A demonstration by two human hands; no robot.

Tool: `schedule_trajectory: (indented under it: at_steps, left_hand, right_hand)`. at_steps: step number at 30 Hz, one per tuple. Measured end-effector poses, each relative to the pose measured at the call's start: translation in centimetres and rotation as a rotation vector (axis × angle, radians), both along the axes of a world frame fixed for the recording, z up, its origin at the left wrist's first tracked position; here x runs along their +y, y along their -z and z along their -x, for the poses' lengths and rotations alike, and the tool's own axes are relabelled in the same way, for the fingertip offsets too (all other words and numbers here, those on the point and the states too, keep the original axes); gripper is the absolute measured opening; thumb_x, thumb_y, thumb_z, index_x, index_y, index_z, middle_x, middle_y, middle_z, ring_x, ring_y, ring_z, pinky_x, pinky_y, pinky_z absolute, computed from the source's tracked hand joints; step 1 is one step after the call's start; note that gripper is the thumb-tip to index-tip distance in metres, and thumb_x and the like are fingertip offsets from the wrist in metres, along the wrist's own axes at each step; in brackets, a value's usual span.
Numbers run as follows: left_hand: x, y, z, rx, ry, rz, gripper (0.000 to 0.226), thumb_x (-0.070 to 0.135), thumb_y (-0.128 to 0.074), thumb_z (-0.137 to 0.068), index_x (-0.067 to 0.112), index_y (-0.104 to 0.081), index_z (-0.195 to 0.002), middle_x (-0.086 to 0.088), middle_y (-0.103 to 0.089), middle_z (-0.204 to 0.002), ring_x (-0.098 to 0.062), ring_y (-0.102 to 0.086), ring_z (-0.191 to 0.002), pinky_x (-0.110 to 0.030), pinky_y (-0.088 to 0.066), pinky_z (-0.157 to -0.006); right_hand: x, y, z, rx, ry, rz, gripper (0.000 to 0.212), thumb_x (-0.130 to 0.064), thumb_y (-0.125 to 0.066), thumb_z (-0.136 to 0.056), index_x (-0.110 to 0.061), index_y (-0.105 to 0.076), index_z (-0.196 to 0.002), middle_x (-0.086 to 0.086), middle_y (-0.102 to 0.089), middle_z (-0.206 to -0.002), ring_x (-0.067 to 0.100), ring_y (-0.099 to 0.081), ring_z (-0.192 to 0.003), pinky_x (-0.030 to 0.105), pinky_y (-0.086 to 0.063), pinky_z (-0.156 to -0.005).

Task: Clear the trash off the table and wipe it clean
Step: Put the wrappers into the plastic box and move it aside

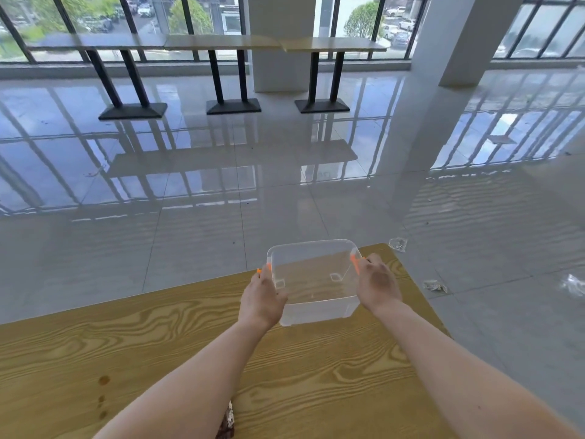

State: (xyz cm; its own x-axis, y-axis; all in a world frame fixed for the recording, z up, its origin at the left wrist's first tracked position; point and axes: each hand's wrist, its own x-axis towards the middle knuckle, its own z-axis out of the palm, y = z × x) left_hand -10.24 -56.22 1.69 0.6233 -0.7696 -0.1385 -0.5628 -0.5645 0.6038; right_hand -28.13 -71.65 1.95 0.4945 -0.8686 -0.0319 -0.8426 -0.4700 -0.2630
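A clear plastic bin (311, 282) with orange side handles rests near the far right corner of the wooden table (158, 337). My left hand (261, 301) grips its left side and my right hand (378, 285) grips its right side. The bin looks empty. Brown stains (103, 380) mark the tabletop at the near left. A dark crumpled scrap (228, 421) lies at the near edge, partly hidden by my left forearm.
Crumpled clear wrappers lie on the glossy tiled floor to the right of the table, one (398, 243) by the corner, another (435, 285) further right. Long tables (221, 42) on black pedestals stand by the far windows. A white pillar (456, 42) stands at the right.
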Motion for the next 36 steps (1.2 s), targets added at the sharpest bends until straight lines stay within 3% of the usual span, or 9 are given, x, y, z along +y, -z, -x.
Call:
schedule_trajectory:
  at_steps: [4, 10, 13, 20, 29, 33, 36]
  left_hand:
    - [2.5, -0.6, -1.2, -0.044, -0.002, 0.065, 0.037, 0.016, -0.057, -0.08, 0.021, -0.05, -0.116, 0.001, -0.056, -0.089, -0.021, -0.053, -0.078, -0.032, -0.038, -0.063]
    - [8.9, -2.9, -3.3, -0.111, -0.079, 0.168, 0.037, 0.013, -0.058, -0.078, 0.021, -0.052, -0.114, 0.001, -0.057, -0.086, -0.023, -0.053, -0.076, -0.034, -0.04, -0.06]
    - [12.9, -3.9, -4.6, -0.131, -0.123, 0.191, 0.037, 0.014, -0.059, -0.079, 0.02, -0.053, -0.115, 0.001, -0.058, -0.089, -0.023, -0.055, -0.078, -0.037, -0.044, -0.063]
    - [24.1, -5.9, -6.7, -0.204, -0.217, 0.21, 0.05, 0.013, -0.064, -0.083, 0.019, -0.05, -0.13, -0.001, -0.06, -0.106, -0.016, -0.051, -0.084, -0.03, -0.038, -0.067]
    - [41.5, -6.0, -8.0, -0.262, -0.332, 0.158, 0.03, 0.016, -0.059, -0.078, 0.02, -0.059, -0.107, 0.007, -0.061, -0.094, -0.022, -0.059, -0.088, -0.033, -0.038, -0.062]
    - [48.1, -5.7, -8.0, -0.279, -0.413, 0.158, 0.036, 0.013, -0.061, -0.078, 0.019, -0.06, -0.113, 0.008, -0.064, -0.096, -0.019, -0.057, -0.082, -0.034, -0.042, -0.061]
    - [52.0, -5.1, -7.8, -0.277, -0.466, 0.135, 0.05, 0.01, -0.062, -0.078, 0.023, -0.058, -0.126, 0.009, -0.064, -0.107, -0.021, -0.059, -0.095, -0.035, -0.042, -0.067]
  right_hand:
    - [1.9, -0.9, -0.7, -0.051, -0.041, 0.026, 0.068, 0.004, -0.047, -0.094, -0.023, -0.029, -0.154, 0.003, -0.045, -0.1, 0.019, -0.047, -0.077, 0.028, -0.038, -0.065]
    - [6.5, -3.1, -3.8, -0.141, -0.156, 0.079, 0.077, 0.01, -0.047, -0.085, -0.022, -0.03, -0.153, 0.002, -0.048, -0.099, 0.024, -0.054, -0.087, 0.029, -0.038, -0.069]
    - [9.4, -3.9, -6.0, -0.164, -0.212, 0.099, 0.077, 0.01, -0.045, -0.085, -0.021, -0.03, -0.153, -0.001, -0.043, -0.095, 0.022, -0.05, -0.083, 0.029, -0.038, -0.067]
    - [18.8, -5.3, -10.4, -0.196, -0.342, 0.126, 0.073, 0.006, -0.047, -0.084, -0.018, -0.034, -0.152, 0.007, -0.053, -0.098, 0.029, -0.057, -0.088, 0.03, -0.036, -0.066]
    - [33.8, -5.0, -13.9, -0.275, -0.451, 0.068, 0.057, 0.008, -0.057, -0.078, -0.014, -0.062, -0.131, 0.003, -0.052, -0.085, 0.02, -0.046, -0.068, 0.027, -0.034, -0.06]
    - [40.0, -3.9, -15.3, -0.277, -0.512, 0.008, 0.055, 0.008, -0.055, -0.079, -0.013, -0.062, -0.129, 0.006, -0.058, -0.093, 0.027, -0.06, -0.079, 0.029, -0.039, -0.061]
    - [43.6, -2.9, -15.8, -0.295, -0.549, -0.047, 0.066, 0.007, -0.055, -0.079, -0.014, -0.051, -0.142, 0.007, -0.059, -0.103, 0.028, -0.062, -0.092, 0.033, -0.048, -0.073]
